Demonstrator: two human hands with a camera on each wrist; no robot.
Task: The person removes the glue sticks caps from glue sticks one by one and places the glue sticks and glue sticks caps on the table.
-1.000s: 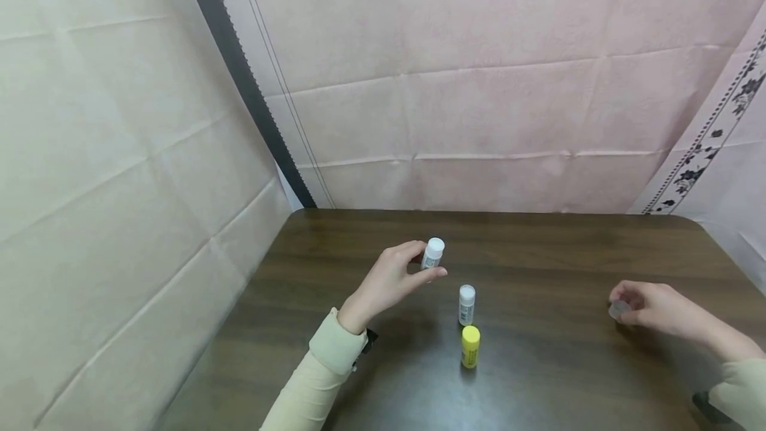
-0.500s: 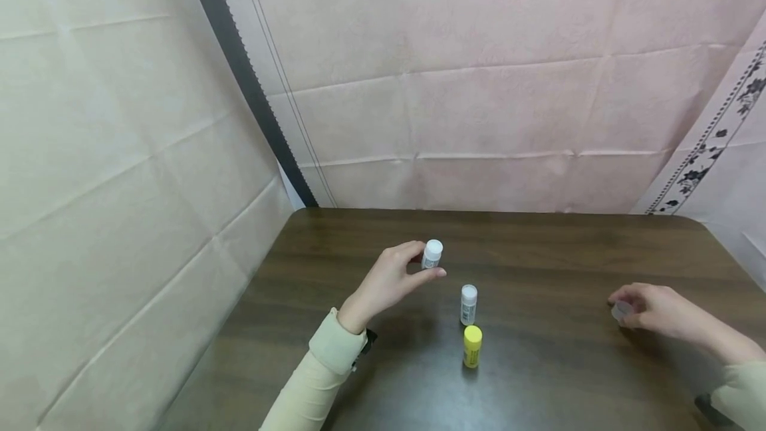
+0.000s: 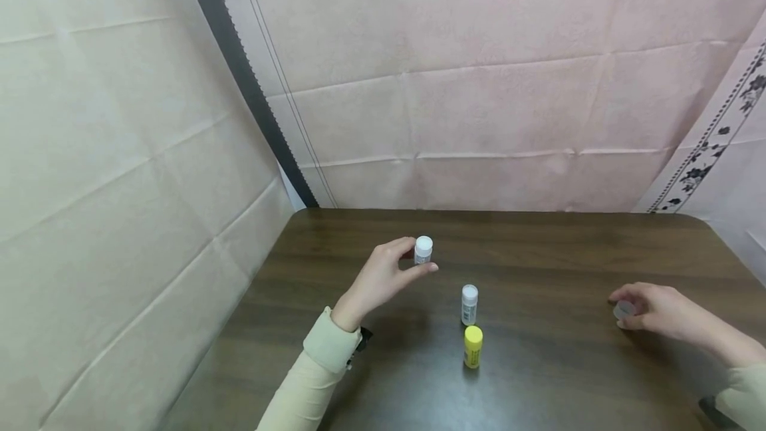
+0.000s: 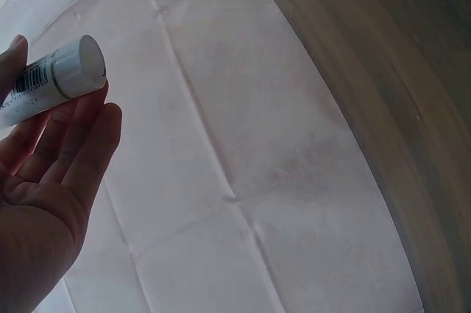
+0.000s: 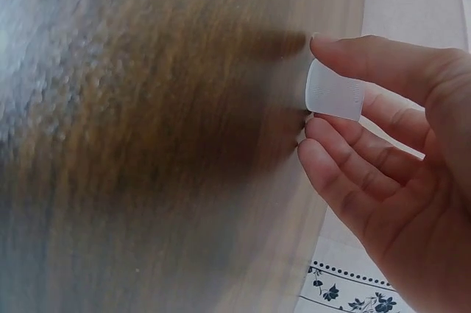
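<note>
My left hand (image 3: 374, 279) pinches a small white bottle (image 3: 423, 251) between thumb and fingers, held upright above the far part of the table. In the left wrist view, a barcode label shows on that bottle (image 4: 55, 77). Far to the right, my right hand (image 3: 664, 311) grips a small translucent cap (image 3: 624, 310); fine ribs run along the cap's side (image 5: 335, 92) in the right wrist view, and the fingertips are close to the tabletop. Between the hands stand a second white-capped bottle (image 3: 469, 305) and, just nearer, a yellow bottle (image 3: 473, 347), both upright.
The dark wooden table (image 3: 538, 251) has rounded far corners. Creased pale cloth (image 3: 497, 118) hangs behind it, and another sheet (image 3: 120, 185) covers the left side. A floral border strip (image 3: 694, 171) runs down at the right.
My left hand has shifted a little to the left with the white bottle. The right hand keeps its hold on the cap and has barely moved. Both standing bottles stay in place.
</note>
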